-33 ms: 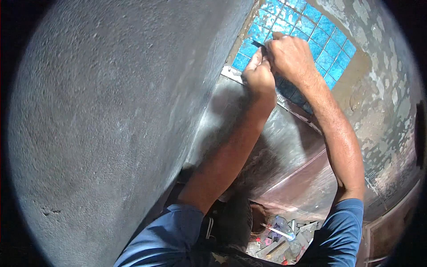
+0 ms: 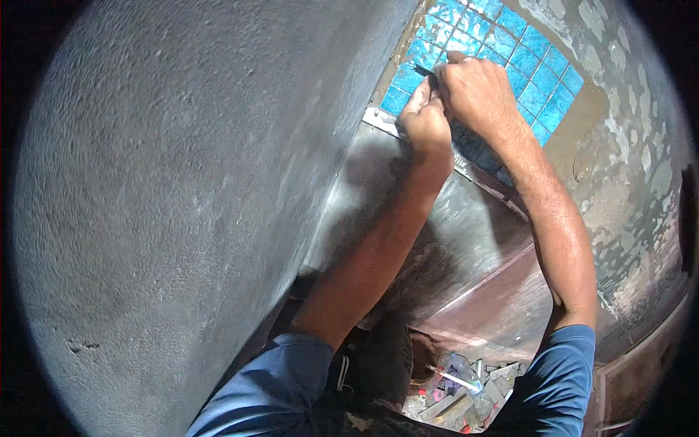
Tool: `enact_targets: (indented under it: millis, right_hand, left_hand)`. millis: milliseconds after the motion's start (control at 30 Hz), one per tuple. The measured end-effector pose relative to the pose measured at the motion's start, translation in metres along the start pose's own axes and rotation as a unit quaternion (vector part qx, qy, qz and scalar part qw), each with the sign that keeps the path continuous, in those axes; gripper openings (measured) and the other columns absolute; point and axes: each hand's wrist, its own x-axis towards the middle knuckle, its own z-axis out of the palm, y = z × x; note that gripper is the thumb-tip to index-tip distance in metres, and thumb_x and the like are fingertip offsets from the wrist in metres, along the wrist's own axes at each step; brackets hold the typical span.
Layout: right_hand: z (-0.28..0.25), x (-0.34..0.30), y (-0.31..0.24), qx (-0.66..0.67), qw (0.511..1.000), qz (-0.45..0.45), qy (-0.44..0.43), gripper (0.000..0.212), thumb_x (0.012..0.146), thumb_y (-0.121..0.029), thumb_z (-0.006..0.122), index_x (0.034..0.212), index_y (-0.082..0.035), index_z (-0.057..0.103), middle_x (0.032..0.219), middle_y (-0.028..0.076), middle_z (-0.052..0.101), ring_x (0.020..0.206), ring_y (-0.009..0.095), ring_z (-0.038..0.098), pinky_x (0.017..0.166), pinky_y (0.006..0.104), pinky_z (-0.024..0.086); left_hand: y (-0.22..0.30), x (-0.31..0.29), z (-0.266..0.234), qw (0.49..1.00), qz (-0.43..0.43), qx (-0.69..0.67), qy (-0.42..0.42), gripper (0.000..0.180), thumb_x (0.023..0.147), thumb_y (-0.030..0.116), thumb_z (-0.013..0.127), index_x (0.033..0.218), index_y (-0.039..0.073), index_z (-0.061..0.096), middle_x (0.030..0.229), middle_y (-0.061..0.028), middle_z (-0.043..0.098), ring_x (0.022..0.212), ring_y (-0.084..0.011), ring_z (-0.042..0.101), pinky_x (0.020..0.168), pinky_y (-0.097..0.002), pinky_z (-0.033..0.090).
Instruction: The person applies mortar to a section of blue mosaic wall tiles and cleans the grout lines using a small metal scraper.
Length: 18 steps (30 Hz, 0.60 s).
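Steady the small dark strip at the lower left of the blue tiles, right beside the meeting point of left hand and right hand. Apparently pinched in the left fingers; curled close by on the right, with any grip hidden, so impossible to tell. Better to brace both wrists, use small, light movements, spare the tile edges, and leave knuckle room beside the gray wall.

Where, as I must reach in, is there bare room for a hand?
Bare: the blue tiles right of the right hand, up to the brownish mortar band; and the gap between left forearm and right forearm. Crowded: the tiles' left part, where the left hand and right hand crowd a dark strip; also the rubble below.
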Motion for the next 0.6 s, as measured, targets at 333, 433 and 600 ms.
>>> enact_targets:
  millis: [333,433,600]
  right_hand:
    - [-0.002,0.009,0.000,0.001,0.999,-0.039,-0.008,0.018,0.087,-0.016,0.070,0.089,0.000,0.079,0.098,0.019,0.075,0.089,0.040,0.077,0.076,0.0504,0.063]
    - [0.001,0.012,-0.002,0.049,0.999,0.002,-0.022,0.015,0.085,-0.013,0.072,0.090,0.000,0.076,0.095,0.022,0.074,0.089,0.042,0.075,0.077,0.0515,0.061]
    - [0.009,0.010,-0.001,0.115,0.990,0.079,-0.017,0.015,0.088,-0.012,0.071,0.089,0.002,0.076,0.088,0.026,0.073,0.088,0.045,0.074,0.079,0.0525,0.060]
  left_hand:
    - [0.007,0.004,-0.003,0.999,-0.028,0.000,-0.026,0.049,0.102,-0.001,0.044,0.151,-0.007,0.050,0.136,-0.0158,0.064,0.123,-0.0272,0.066,0.107,-0.0399,0.054]
    - [0.001,0.010,-0.011,0.999,0.006,0.029,-0.038,0.050,0.100,-0.005,0.041,0.149,-0.009,0.051,0.135,-0.0154,0.065,0.124,-0.0261,0.066,0.107,-0.0382,0.054]
    - [-0.006,0.003,-0.016,0.979,0.133,0.106,-0.112,0.057,0.088,-0.013,0.045,0.144,-0.013,0.055,0.131,-0.0153,0.066,0.122,-0.0198,0.065,0.106,-0.0326,0.051]
